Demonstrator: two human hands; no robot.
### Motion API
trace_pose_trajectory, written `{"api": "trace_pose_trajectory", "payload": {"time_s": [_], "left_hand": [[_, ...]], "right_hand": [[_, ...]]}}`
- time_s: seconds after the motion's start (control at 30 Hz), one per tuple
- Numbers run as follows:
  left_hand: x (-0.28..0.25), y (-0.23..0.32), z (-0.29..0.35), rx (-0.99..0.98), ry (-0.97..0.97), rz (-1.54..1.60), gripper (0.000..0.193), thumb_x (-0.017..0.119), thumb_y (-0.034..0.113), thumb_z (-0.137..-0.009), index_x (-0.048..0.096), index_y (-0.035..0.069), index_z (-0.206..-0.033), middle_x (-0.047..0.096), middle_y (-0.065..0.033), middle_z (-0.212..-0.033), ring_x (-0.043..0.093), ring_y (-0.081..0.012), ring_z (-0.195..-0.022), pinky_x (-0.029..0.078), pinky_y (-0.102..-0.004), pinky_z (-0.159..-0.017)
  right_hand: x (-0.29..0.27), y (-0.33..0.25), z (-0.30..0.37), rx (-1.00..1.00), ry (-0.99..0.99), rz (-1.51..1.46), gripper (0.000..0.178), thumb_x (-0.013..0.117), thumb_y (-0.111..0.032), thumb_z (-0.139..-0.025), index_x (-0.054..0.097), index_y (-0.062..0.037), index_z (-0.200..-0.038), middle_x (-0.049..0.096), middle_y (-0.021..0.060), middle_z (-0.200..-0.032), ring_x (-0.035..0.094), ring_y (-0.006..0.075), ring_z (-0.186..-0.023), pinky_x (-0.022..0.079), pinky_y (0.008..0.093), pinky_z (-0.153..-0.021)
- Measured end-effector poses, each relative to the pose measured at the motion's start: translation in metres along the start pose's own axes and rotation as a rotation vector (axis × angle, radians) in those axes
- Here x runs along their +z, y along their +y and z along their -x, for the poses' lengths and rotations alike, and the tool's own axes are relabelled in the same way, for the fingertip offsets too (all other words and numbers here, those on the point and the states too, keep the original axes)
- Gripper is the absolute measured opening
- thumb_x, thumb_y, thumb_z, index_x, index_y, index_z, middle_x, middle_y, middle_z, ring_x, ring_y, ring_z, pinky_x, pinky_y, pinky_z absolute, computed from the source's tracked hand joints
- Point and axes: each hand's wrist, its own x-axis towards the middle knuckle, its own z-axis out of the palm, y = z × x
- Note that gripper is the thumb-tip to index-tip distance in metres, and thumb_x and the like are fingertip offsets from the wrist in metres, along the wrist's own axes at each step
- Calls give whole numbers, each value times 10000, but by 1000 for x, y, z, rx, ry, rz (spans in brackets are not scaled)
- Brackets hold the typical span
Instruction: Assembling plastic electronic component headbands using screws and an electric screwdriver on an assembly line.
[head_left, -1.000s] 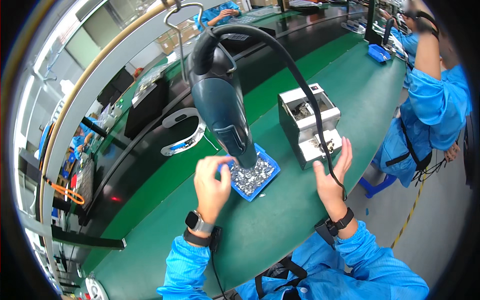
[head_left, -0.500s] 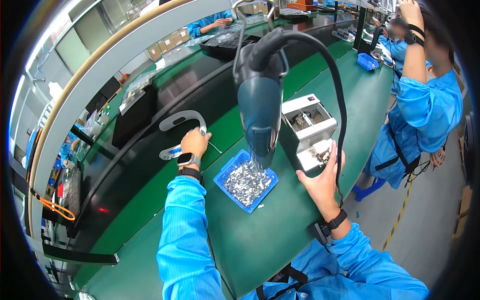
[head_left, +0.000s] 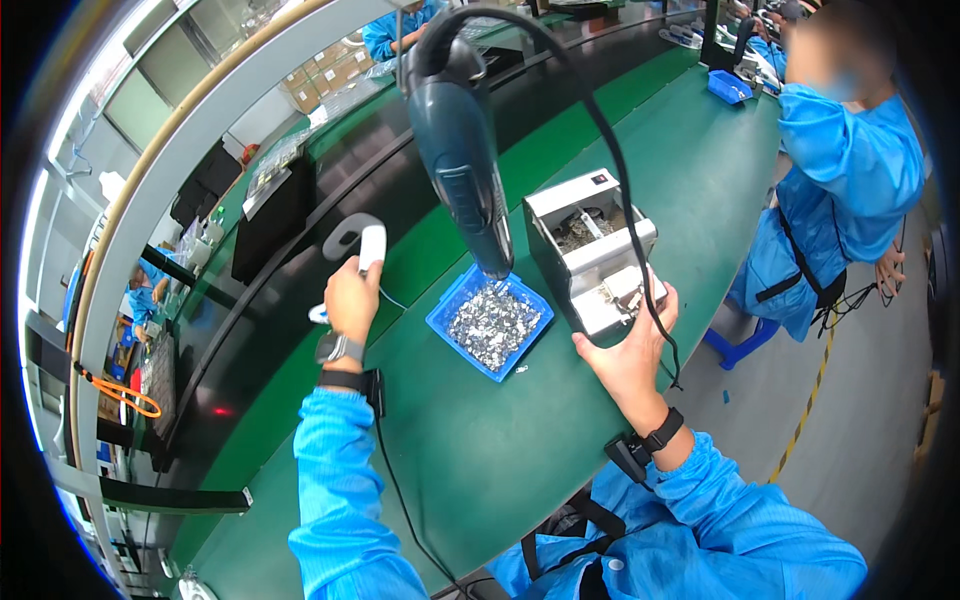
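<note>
My left hand (head_left: 350,302) is closed around a white, hook-shaped plastic device (head_left: 371,243). Its curved end stands up past my fingers, and a thin cable trails from it. My right hand (head_left: 632,362) spans the front of a white and black box-shaped screw feeder (head_left: 572,187), thumb at the near left corner and fingers along the right side. Small parts lie in the feeder's open top. Between my hands, a blue tray (head_left: 437,320) holds many small shiny metal parts (head_left: 492,328). A dark teal electric screwdriver (head_left: 462,165) hangs point down over the tray's back edge.
The screwdriver's black cable (head_left: 612,130) loops over the feeder. A loose metal piece (head_left: 521,369) lies near the tray. A dark conveyor belt (head_left: 400,165) runs beyond the green bench (head_left: 490,470). At the right, a person in a blue gown (head_left: 850,170) is beside a blue stool (head_left: 742,343).
My left hand has tilted the white device, so its curved end now stands higher. The feeder, with my right hand on it, has come closer to me. The view has shifted.
</note>
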Motion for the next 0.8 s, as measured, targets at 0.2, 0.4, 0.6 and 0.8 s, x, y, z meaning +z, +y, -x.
{"api": "trace_pose_trajectory", "payload": {"time_s": [0.2,0.4,0.6,0.8], "left_hand": [[-76,9,71,-182,23,395,296,632,252,-925,651,-39,-873,636,-147,-675,617,-215,-588,476,-361,-569],[-178,27,179,-330,101,916,311,534,281,-1011,619,-12,-1071,651,-55,-835,600,-108,-645,454,-229,-546],[-211,52,247,-428,164,1096,444,594,399,-965,590,-37,-1049,632,-97,-759,611,-149,-571,462,-236,-498],[-208,68,293,-511,128,1195,479,620,418,-950,564,-52,-1023,592,-104,-737,579,-169,-553,490,-268,-502]], "right_hand": [[-10,2,14,36,-17,-38,1153,893,-270,-598,232,-73,-1521,120,289,-1505,239,476,-1370,290,542,-1116],[-35,-18,46,-549,-197,-460,538,754,-130,-765,581,-17,-1262,525,214,-1340,496,411,-1243,443,456,-1015],[8,-42,22,-528,-444,-283,178,670,-43,-791,685,-105,-957,648,44,-961,618,267,-887,525,388,-713],[27,-50,-5,-828,-564,-9,135,745,-116,-747,716,-113,-880,627,24,-882,568,248,-906,489,382,-771]]}}
